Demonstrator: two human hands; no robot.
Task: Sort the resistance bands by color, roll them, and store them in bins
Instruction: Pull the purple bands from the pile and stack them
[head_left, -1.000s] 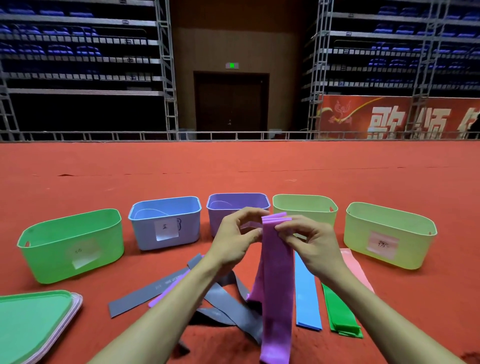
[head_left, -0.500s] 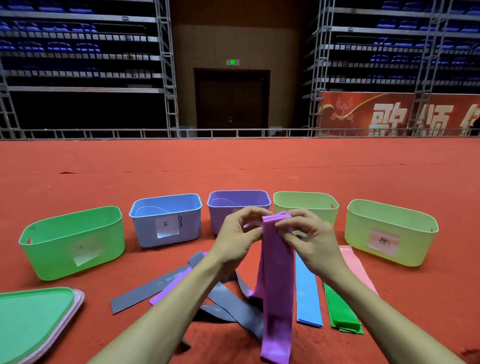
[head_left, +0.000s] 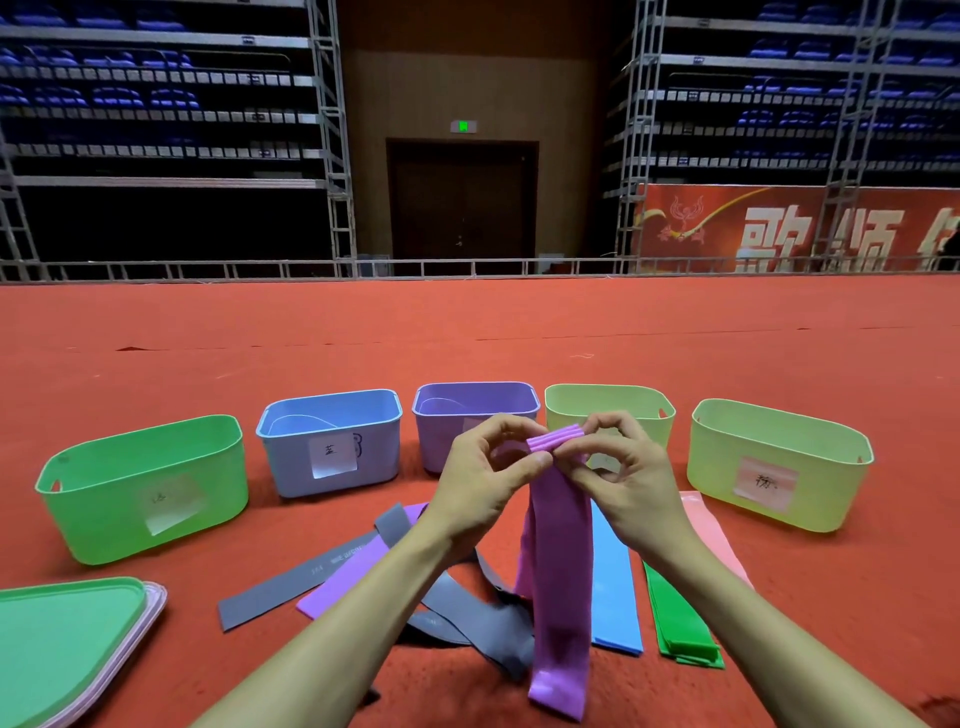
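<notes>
Both hands are raised at centre. Left hand (head_left: 483, 483) and right hand (head_left: 628, 483) each pinch the top edge of the purple bands (head_left: 563, 571) between thumb and fingers. The top edge is ridged, as if folded; the rest hangs to the red floor (head_left: 467, 338) at 6 o'clock.

Progress, as judged:
- Rolling is barely begun.
- Sorted in strips at 4–5 o'clock: blue band (head_left: 615, 587), green band (head_left: 675, 618), pink band (head_left: 711, 535).
- At 7 o'clock the grey bands (head_left: 291, 582) lie tangled, with a stray purple band (head_left: 348, 577) among them.
- Nothing visibly rolled.

Bins arc from 9 to 3 o'clock: green bin (head_left: 104, 519), blue bin (head_left: 291, 457), purple bin (head_left: 441, 441) at 12 just behind the hands, then two yellow-green bins (head_left: 717, 483). Their contents are unclear. Lids (head_left: 62, 639) are stacked at 8 o'clock. Nothing lies between the hands and the purple bin.
</notes>
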